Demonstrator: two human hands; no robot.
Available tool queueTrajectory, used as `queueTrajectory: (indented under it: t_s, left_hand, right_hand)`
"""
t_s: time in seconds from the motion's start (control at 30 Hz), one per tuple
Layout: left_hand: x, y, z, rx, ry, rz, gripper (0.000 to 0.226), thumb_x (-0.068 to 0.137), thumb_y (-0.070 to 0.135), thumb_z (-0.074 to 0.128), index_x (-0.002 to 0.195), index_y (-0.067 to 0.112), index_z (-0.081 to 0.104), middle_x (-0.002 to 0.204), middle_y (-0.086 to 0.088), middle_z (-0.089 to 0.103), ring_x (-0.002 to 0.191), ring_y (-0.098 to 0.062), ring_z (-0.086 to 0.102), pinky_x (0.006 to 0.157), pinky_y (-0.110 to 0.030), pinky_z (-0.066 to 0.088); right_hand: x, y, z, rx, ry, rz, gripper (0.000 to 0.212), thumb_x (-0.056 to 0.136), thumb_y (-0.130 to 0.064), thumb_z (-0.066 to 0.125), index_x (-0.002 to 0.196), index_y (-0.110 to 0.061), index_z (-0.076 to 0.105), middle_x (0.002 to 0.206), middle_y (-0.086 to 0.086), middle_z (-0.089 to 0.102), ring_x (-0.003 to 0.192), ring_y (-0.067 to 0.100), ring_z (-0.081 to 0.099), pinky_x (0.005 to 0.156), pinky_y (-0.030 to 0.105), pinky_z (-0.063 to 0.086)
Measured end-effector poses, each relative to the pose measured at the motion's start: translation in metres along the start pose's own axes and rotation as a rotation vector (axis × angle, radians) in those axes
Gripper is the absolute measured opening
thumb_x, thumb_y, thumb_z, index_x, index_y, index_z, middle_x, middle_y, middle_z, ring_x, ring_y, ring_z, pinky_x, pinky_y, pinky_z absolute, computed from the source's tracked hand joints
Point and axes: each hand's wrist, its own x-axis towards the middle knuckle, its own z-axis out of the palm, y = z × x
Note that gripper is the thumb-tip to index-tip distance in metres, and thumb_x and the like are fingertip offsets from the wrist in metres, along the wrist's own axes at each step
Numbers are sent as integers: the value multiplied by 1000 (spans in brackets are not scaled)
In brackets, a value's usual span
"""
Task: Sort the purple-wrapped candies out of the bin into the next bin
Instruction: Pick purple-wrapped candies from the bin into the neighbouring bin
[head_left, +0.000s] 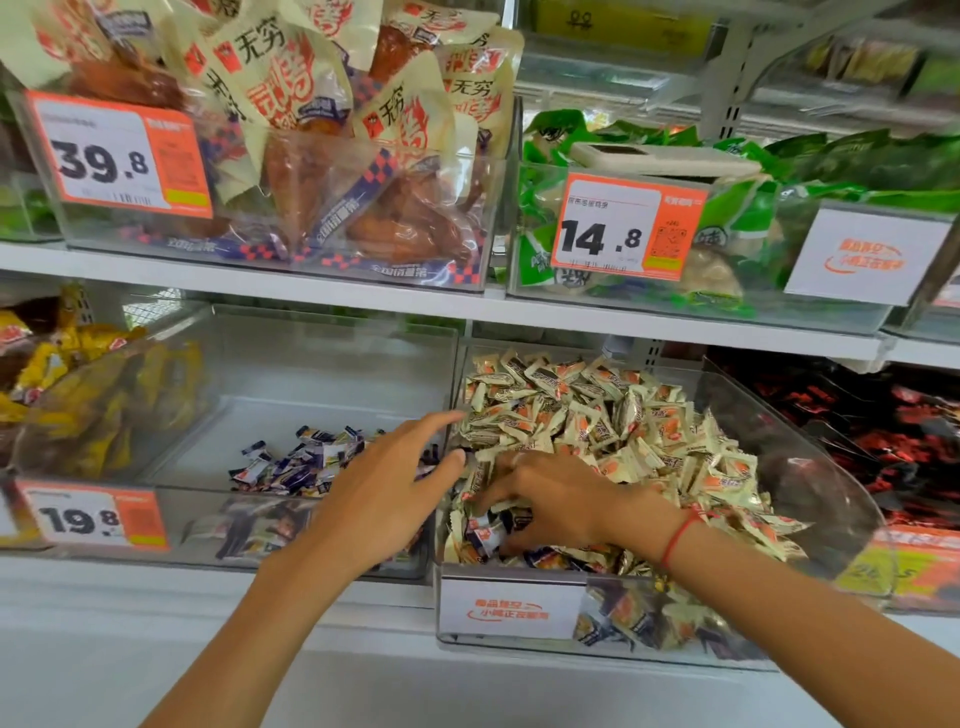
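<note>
The right hand (550, 506) is sunk into the front left corner of the right-hand clear bin (810, 467), its fingers curled down around a small cluster of purple-wrapped candies (485, 535) that lie just beneath and slightly left of the fingertips. The grip is narrow and is judged to be closing on one or two of these pieces, though which piece is actually pinched cannot be told. The candies' long axes run roughly left to right, toward the dividing wall between the bins.

The left hand (384, 483) hovers with fingers spread and relaxed above that wall, holding nothing; it sits nearer the target bin, while the right hand is nearer the candies (so the carry is a short one, leftward over the wall).

The right-hand bin is heaped with cream-and-orange wrapped candies (623, 415), with a few more purple wrappers seen at the front edge. The next bin to the left (311, 353) holds a modest pile of purple-wrapped candies (301, 460) near its front, and much of its floor is bare. Sorting is judged to be partly done.
</note>
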Motion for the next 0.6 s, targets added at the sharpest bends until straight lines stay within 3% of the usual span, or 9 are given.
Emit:
queueTrajectory:
  t_s: [0.13, 0.23, 0.3, 0.37, 0.47, 0.6]
  left_hand:
    - [-2, -5, 6, -157, 16, 16, 41, 96, 50, 40, 136, 53, 32, 140, 17, 42, 107, 5, 49, 95, -34, 47]
    - [-2, -6, 8, -149, 92, 5, 44, 91, 58, 40, 135, 55, 32, 139, 21, 42, 111, 1, 50, 95, -31, 45]
    - [-2, -5, 11, -155, 167, -1, 51, 87, 64, 37, 136, 50, 36, 138, 21, 44, 120, -2, 47, 99, -29, 40]
    - [0, 1, 14, -235, 235, 2, 58, 84, 71, 35, 134, 44, 45, 137, 20, 48, 125, -1, 44, 104, -31, 38]
    - [3, 12, 19, -443, 322, 23, 53, 81, 72, 41, 119, 40, 60, 121, 21, 60, 116, 4, 51, 101, -25, 41]
    - [5, 19, 21, -509, 403, 39, 25, 86, 55, 45, 99, 43, 62, 95, 24, 67, 92, 10, 60, 79, -8, 45]
  right_hand:
    - [13, -1, -4, 161, 9, -26, 27, 87, -32, 69, 111, -20, 69, 101, -1, 59, 90, 18, 54, 69, 33, 43]
    - [5, 5, -17, 643, 98, 65, 26, 90, -30, 64, 110, -15, 70, 95, 1, 67, 81, 19, 62, 77, 38, 54]
    - [-6, 2, -28, 962, 233, 106, 27, 92, -25, 62, 116, -16, 68, 100, 1, 70, 82, 13, 68, 73, 27, 56]
    - [-14, -9, -37, 1214, 354, 112, 28, 89, -19, 65, 117, -17, 67, 101, 1, 73, 83, 8, 69, 78, 21, 56]
    - [-18, -24, -43, 1326, 504, 78, 29, 81, -14, 73, 109, -10, 68, 93, 6, 75, 83, 15, 71, 76, 22, 55]
    - [-21, -23, -40, 1275, 467, 60, 24, 84, -7, 69, 108, -10, 69, 99, 2, 75, 88, 13, 71, 74, 19, 54]
